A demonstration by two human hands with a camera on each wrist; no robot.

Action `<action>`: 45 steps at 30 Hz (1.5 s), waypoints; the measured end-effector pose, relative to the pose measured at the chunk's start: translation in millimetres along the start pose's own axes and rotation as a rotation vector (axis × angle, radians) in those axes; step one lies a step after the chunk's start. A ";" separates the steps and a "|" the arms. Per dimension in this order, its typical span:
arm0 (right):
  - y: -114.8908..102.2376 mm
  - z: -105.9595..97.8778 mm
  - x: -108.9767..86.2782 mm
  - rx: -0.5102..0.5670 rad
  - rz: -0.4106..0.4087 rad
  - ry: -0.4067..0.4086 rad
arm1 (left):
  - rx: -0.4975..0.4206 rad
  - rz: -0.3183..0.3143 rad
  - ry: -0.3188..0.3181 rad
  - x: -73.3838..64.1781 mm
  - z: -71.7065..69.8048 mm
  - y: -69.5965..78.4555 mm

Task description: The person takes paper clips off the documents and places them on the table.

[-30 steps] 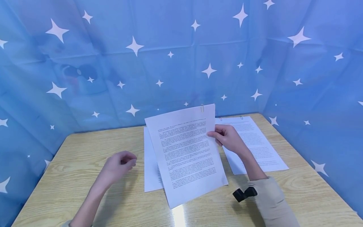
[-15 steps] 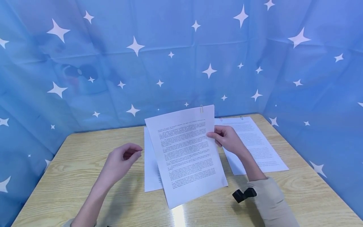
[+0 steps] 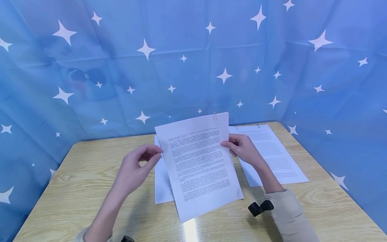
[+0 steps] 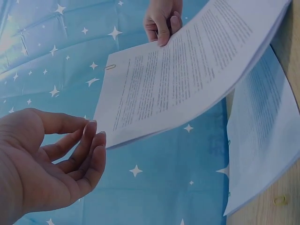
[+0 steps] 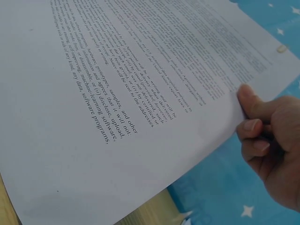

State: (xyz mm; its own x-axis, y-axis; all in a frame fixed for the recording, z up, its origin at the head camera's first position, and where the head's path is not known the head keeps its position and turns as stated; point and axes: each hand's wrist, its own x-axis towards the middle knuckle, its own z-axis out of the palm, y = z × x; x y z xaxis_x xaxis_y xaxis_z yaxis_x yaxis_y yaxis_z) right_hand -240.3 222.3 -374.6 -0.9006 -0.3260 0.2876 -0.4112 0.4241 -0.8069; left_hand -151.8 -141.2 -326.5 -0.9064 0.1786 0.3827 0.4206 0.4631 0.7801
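Observation:
My right hand pinches the right edge of a stack of printed sheets, thumb on the front, and holds it tilted up above the table. A pale yellowish paper clip sits on its top edge, near the right corner; the left wrist view shows this paper clip too. My left hand is at the stack's left edge, fingers loosely bent. In the left wrist view its fingertips are right by the paper's edge; whether they touch is unclear.
Another printed sheet lies behind the held stack, partly covered. To the right, printed papers lie flat with two paper clips at the top. A small yellow clip rests on the wooden table. A starry blue cloth stands behind.
My left hand has moved right and slightly up, from over the table to the stack's left edge. My right hand and the stack have stayed nearly still.

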 end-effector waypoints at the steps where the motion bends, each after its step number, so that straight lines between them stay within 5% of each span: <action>1: 0.0 0.3 0.0 0.001 0.002 0.000 | -0.018 0.014 0.006 1.3 1.5 1.5; 21: -6.8 3.4 -1.4 -0.002 -0.018 0.004 | -0.306 0.081 0.142 38.9 29.3 16.6; 39: -6.1 8.5 -1.3 -0.037 -0.014 0.020 | -0.391 0.037 0.087 60.2 54.1 26.7; 45: -22.8 11.9 -3.1 -0.059 -0.002 0.011 | -0.406 0.044 0.039 66.7 60.9 31.1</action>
State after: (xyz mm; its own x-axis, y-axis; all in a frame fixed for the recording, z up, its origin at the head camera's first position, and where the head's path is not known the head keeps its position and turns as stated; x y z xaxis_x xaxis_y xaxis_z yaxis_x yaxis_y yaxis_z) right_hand -226.5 203.5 -363.3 -0.9012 -0.3175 0.2949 -0.4200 0.4728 -0.7746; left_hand -201.5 -62.0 -306.9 -0.8886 0.1537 0.4321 0.4465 0.0744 0.8917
